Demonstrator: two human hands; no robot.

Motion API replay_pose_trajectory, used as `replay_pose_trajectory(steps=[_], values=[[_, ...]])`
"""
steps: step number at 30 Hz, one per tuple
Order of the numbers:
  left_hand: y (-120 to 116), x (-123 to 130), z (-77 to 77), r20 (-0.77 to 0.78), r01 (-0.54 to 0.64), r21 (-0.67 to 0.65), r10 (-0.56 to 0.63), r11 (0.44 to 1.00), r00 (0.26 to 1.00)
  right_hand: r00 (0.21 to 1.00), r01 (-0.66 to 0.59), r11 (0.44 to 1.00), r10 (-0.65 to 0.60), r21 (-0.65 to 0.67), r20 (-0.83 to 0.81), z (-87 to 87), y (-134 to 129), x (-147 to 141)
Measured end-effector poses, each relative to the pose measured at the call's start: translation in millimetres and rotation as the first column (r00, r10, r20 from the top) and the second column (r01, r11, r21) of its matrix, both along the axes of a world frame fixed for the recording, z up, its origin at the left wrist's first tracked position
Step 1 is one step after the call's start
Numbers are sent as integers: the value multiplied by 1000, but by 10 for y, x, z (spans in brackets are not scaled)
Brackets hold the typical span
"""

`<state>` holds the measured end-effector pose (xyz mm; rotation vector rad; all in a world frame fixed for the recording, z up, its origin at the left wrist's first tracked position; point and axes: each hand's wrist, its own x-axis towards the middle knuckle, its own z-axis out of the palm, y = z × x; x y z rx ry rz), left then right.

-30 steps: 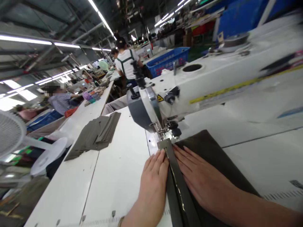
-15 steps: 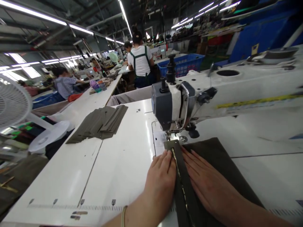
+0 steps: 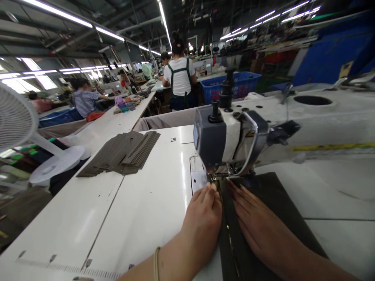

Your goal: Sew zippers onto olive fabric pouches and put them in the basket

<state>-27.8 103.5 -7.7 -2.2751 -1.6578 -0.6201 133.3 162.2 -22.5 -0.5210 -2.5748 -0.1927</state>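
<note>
Pressing cloth (image 3: 281,207) trailing toward the near edge of the bench (image 3: 149,210) under flattened left hand (image 3: 203,222) and right hand (image 3: 260,222), possibly risking skewed stitching through uneven pressure at the machine (image 3: 212,136).

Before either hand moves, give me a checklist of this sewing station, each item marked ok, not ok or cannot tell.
1. Left hand placed along the left side of the gold zipper: ok.
2. Right hand resting on the dark fabric, right of the zipper: ok.
3. Zipper line visible between the hands: ok.
4. Hands well clear of the sewing machine: not ok; both reach close to the underside of its head.
5. Presser foot raised or lowered: cannot tell; too dark and small.
6. Stack of fabric pieces apart from the hands: ok, it lies farther left on the white table.
</note>
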Motion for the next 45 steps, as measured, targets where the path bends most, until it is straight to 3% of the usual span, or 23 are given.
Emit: replay_pose_trajectory(steps=[31, 45], values=[[-21, 6, -96, -58, -10, -3, 10, 1000, 998, 1000, -22, 998, 22, -61, -1, 39, 15, -3], [30, -4, -22, -54, -1, 2, 1, 1000, 999, 1000, -11, 998, 12, -69, 12, 5, 9, -5]])
